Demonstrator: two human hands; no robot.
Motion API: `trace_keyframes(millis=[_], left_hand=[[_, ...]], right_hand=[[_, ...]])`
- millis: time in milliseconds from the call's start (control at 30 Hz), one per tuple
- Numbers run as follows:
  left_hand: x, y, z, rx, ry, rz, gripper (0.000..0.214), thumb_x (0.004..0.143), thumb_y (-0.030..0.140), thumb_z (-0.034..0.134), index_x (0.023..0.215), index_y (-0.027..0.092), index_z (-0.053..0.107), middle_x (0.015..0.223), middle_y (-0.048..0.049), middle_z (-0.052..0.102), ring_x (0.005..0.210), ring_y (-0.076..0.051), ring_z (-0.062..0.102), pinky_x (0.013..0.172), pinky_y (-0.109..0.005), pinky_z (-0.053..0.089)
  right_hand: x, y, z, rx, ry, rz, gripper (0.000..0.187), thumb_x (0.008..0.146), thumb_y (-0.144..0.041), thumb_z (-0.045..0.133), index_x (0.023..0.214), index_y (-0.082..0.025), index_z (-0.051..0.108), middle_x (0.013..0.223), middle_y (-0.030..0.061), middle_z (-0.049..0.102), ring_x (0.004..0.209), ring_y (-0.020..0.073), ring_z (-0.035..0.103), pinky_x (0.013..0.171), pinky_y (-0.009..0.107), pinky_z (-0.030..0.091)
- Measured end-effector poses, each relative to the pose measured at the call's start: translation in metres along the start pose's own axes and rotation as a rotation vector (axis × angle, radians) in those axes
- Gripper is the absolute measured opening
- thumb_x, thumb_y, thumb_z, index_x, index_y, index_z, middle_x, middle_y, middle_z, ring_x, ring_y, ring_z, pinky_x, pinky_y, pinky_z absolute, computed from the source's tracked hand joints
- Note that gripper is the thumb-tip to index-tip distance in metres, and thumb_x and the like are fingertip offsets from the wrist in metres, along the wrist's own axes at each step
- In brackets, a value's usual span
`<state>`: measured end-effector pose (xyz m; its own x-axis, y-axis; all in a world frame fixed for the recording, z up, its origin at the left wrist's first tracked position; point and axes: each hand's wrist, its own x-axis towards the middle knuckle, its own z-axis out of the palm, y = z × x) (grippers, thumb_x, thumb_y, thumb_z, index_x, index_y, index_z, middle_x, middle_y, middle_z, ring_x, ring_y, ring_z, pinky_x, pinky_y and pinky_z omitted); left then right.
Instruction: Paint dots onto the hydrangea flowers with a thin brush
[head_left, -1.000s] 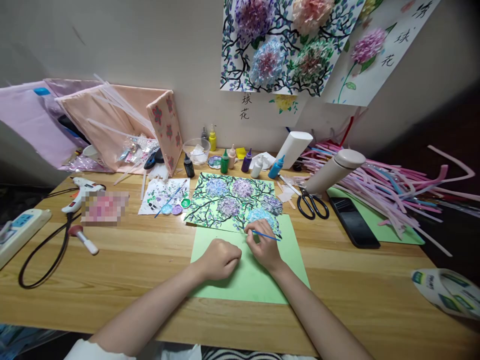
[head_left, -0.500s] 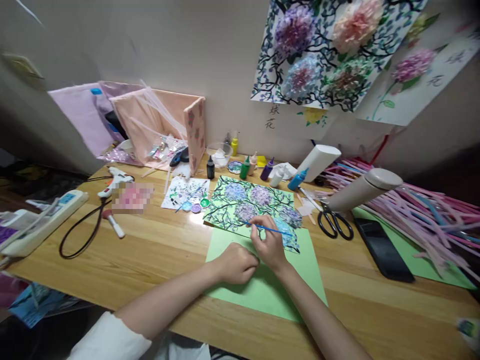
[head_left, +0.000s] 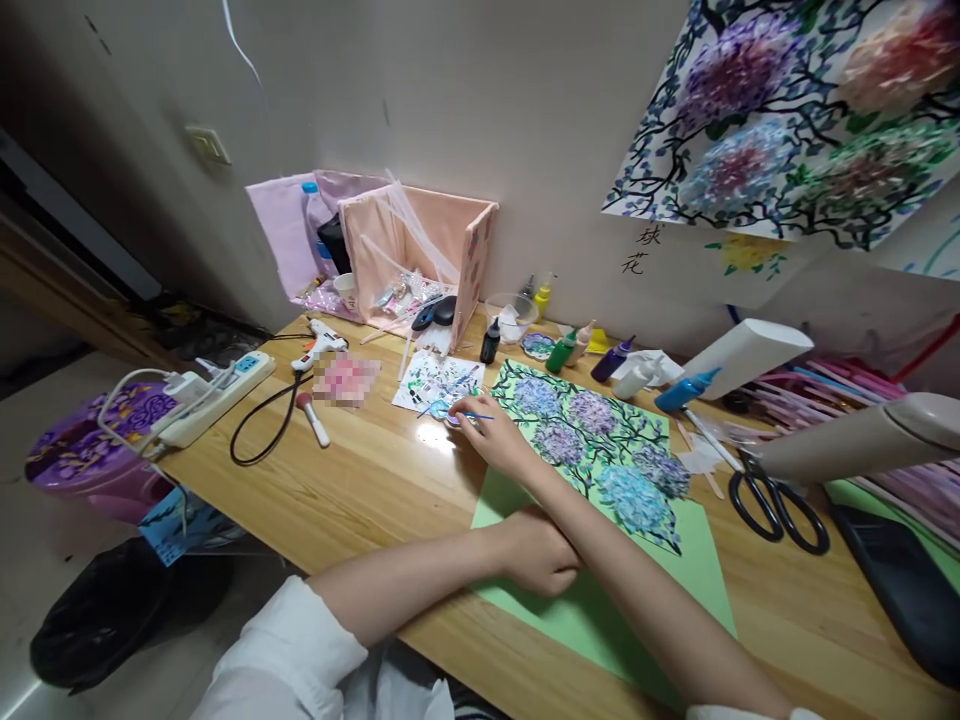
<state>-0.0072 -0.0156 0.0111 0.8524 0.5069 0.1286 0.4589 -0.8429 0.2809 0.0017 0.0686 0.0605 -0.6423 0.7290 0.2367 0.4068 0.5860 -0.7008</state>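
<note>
My right hand [head_left: 489, 436] is pinched around a thin blue paintbrush [head_left: 480, 415], its tip end at small shallow cups of paint [head_left: 439, 409]. A paint-dabbed white sheet [head_left: 431, 380] lies just behind those cups. My left hand [head_left: 541, 550] rests as a loose fist on light green paper [head_left: 600, 628], partly beneath my right forearm. No object shows in that fist. To the right of my right hand is a green painting [head_left: 592, 478] with dark branches and blue and purple textured blossoms; my forearm crosses its lower left edge.
Paint bottles, among them a green one [head_left: 561, 352] and a blue one [head_left: 684, 390], stand behind the painting. Black-handled scissors [head_left: 776, 510], a phone [head_left: 900, 580] and a grey flask [head_left: 847, 440] lie at right. A glue gun [head_left: 322, 342] and power strip [head_left: 221, 400] are at left.
My right hand has moved left with the paintbrush, from the painting to the paint cups. My left fist stays on the green paper. The view has swung to the left.
</note>
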Motion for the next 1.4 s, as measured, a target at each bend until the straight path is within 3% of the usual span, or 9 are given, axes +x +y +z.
trace_keyframes(millis=[267,367,567,733,833,1033,1400], left_hand=[[0.000,0.000,0.000,0.006,-0.009,0.027,0.018,0.074,0.023,0.051,0.080,0.017,0.067,0.079,-0.0038,0.069,0.069,-0.020,0.058,0.057,-0.030,0.041],[0.000,0.001,0.001,-0.013,-0.009,0.063,0.015,0.073,0.023,0.053,0.077,0.018,0.066,0.080,-0.0025,0.069,0.072,-0.019,0.059,0.060,-0.029,0.041],[-0.003,0.002,-0.003,-0.074,0.001,0.009,0.012,0.073,0.018,0.051,0.062,0.018,0.055,0.062,0.0011,0.062,0.056,-0.014,0.054,0.048,-0.027,0.029],[-0.004,0.001,-0.008,-0.122,0.008,-0.038,0.013,0.069,0.014,0.051,0.058,0.018,0.045,0.059,0.0025,0.057,0.055,-0.012,0.051,0.048,-0.026,0.025],[-0.002,0.000,-0.011,-0.139,0.017,-0.081,0.015,0.069,0.011,0.046,0.056,0.018,0.042,0.057,0.0022,0.055,0.054,-0.012,0.048,0.049,-0.026,0.025],[0.001,-0.002,-0.014,-0.157,0.046,-0.192,0.019,0.071,0.007,0.035,0.057,0.018,0.041,0.055,0.0012,0.050,0.052,-0.012,0.044,0.052,-0.025,0.027],[0.001,-0.002,-0.011,-0.153,0.030,-0.166,0.016,0.072,0.011,0.039,0.058,0.018,0.042,0.057,0.0012,0.053,0.054,-0.013,0.045,0.053,-0.025,0.025]], right_hand=[[0.000,-0.002,0.003,-0.020,-0.002,-0.037,0.017,0.090,-0.022,0.043,0.096,-0.021,0.058,0.095,0.0065,0.061,0.099,0.0205,0.050,0.084,0.034,0.042],[-0.012,-0.006,-0.006,0.017,0.115,-0.043,0.019,0.091,-0.021,0.041,0.100,-0.022,0.057,0.098,0.0055,0.061,0.099,0.0201,0.050,0.086,0.035,0.042],[-0.076,0.004,-0.061,-0.041,0.507,0.086,0.019,0.090,-0.025,0.041,0.098,-0.023,0.059,0.096,0.0050,0.061,0.096,0.0207,0.053,0.084,0.035,0.041],[-0.129,0.032,-0.103,-0.147,0.659,0.230,0.022,0.091,-0.027,0.039,0.094,-0.022,0.061,0.088,0.0038,0.063,0.090,0.0206,0.055,0.082,0.036,0.041],[-0.148,0.040,-0.103,-0.175,0.646,0.231,0.023,0.091,-0.025,0.039,0.087,-0.021,0.062,0.079,0.0034,0.062,0.083,0.0195,0.055,0.076,0.033,0.042],[-0.159,0.042,-0.077,-0.179,0.537,0.162,0.018,0.090,-0.020,0.041,0.090,-0.022,0.059,0.083,0.0038,0.062,0.084,0.0194,0.053,0.076,0.034,0.043],[-0.158,0.045,-0.071,-0.187,0.440,0.171,0.019,0.090,-0.020,0.039,0.088,-0.022,0.058,0.083,0.0053,0.062,0.086,0.0211,0.051,0.076,0.036,0.042]])
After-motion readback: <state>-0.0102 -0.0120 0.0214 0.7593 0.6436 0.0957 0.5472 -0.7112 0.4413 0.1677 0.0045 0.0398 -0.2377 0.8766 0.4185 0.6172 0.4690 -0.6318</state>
